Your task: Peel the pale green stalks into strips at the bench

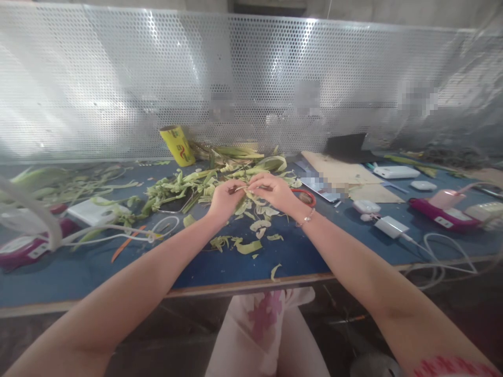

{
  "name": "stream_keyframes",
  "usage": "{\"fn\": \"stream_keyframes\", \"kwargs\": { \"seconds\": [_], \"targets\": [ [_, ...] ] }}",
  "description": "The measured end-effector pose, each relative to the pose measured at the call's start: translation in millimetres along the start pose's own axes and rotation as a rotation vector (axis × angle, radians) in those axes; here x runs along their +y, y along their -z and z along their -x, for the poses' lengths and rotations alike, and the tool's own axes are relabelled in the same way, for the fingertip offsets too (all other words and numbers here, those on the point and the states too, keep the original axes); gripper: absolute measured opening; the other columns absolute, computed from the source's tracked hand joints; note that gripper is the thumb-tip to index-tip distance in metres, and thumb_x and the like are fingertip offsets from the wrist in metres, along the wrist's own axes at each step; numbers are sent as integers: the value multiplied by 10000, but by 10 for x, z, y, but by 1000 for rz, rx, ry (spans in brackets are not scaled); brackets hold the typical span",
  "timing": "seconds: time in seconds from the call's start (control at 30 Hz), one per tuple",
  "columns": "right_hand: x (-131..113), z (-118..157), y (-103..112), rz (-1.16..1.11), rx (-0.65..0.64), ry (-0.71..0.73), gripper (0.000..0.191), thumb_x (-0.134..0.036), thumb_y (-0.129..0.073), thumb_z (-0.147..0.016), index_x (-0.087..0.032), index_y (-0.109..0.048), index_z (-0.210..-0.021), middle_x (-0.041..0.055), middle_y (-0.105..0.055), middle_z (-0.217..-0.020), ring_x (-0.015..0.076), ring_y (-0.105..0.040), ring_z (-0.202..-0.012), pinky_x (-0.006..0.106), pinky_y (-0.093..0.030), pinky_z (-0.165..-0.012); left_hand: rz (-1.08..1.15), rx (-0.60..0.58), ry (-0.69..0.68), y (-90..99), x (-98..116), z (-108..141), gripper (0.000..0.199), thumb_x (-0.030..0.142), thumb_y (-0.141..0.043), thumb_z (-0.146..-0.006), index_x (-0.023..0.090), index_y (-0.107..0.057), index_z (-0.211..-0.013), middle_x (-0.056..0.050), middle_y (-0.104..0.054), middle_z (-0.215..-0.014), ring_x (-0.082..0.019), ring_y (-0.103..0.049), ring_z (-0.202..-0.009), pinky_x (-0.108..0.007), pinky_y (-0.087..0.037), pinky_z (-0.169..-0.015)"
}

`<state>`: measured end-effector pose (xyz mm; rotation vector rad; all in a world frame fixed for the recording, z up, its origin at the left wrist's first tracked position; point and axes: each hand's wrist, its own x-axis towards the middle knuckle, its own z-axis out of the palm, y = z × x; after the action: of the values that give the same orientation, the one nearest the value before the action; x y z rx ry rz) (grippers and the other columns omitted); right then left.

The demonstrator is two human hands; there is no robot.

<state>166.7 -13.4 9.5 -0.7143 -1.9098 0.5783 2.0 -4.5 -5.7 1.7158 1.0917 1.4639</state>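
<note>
Over the blue table, my left hand [227,200] and my right hand [275,193] meet fingertip to fingertip. Both pinch a thin, pale green strip of plant leaf or stalk [246,188], its exact kind too small to tell. Beneath and behind them lies a heap of green, twisted leaf pieces [184,186]. Pale curled scraps [260,227] are scattered below the hands, and a larger scrap [248,247] lies closer to the front edge. A red looped handle [310,197] shows beside my right wrist; the rest of that tool is hidden.
A yellow tube [178,146] leans near the perforated metal screen [267,78]. To the right are cardboard sheets [338,170], a white charger [392,227] with cable and a purple power strip [444,215]. On the left, another purple power strip [27,251] and white cables lie by an orange strip [126,243].
</note>
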Motion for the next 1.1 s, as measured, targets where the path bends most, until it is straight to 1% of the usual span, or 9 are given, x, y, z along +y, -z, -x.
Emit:
{"fn": "stream_keyframes", "kwargs": {
  "seconds": [0.1,0.23,0.3,0.4,0.53,0.7,0.87,1.0,1.1],
  "targets": [
    [35,-17,-11,-31,26,-35,84,-275,-628,-745,-197,-655,-724,40,-621,-881,150,-592,-850,350,-486,-815,16,-25,43,-2,9,8,68,209,-604,-631,177,-627,-686,15,-592,-593,-106,-523,-513,-248,-433,-522],
    [66,-34,-28,-111,60,-179,153,-287,-677,-685,-166,-587,-704,13,-607,-719,129,-571,-684,321,-490,-694,34,-55,57,-5,24,22,78,185,-610,-619,178,-643,-690,10,-621,-627,-111,-563,-551,-248,-463,-564],
    [57,-36,-32,-157,43,-260,172,-264,-684,-669,-162,-580,-758,12,-620,-726,121,-571,-656,299,-487,-654,39,-58,58,-6,40,30,80,186,-608,-627,175,-649,-694,6,-632,-646,-113,-576,-574,-246,-471,-583],
    [20,-36,-30,-171,3,-316,172,-238,-663,-684,-159,-595,-820,27,-647,-776,122,-590,-680,292,-493,-671,42,-54,61,-6,69,39,84,179,-607,-626,171,-651,-698,4,-639,-653,-111,-574,-574,-243,-470,-582],
    [-12,-39,-14,-123,-22,-311,149,-246,-641,-706,-162,-615,-827,38,-664,-794,133,-603,-701,299,-500,-678,38,-61,56,-5,87,45,92,153,-599,-631,170,-645,-709,10,-631,-631,-112,-575,-575,-242,-460,-587],
    [31,-37,4,-83,-29,-261,164,-282,-634,-725,-163,-620,-838,45,-665,-795,140,-605,-701,294,-496,-649,128,-97,66,-19,48,52,131,225,-643,-654,167,-584,-755,7,-620,-656,-118,-590,-619,-269,-482,-655],
    [108,-49,-21,-11,24,-225,137,-279,-622,-717,-158,-598,-776,21,-617,-701,122,-554,-621,271,-461,-588,231,-83,79,-38,-5,60,226,226,-694,-612,161,-536,-760,16,-591,-662,-110,-585,-640,-285,-493,-699],
    [130,-57,-43,-33,55,-220,134,-283,-623,-700,-162,-582,-740,3,-586,-649,103,-514,-567,250,-435,-545,250,-98,130,-43,-32,64,234,273,-709,-624,156,-559,-761,0,-621,-685,-114,-598,-649,-304,-501,-726],
    [115,-49,-52,-35,83,-236,135,-279,-638,-679,-162,-580,-717,-3,-576,-622,98,-505,-551,240,-423,-523,291,-101,181,-49,-47,56,264,296,-739,-597,149,-588,-757,-13,-646,-709,-119,-610,-660,-320,-509,-748]
  ]
}}
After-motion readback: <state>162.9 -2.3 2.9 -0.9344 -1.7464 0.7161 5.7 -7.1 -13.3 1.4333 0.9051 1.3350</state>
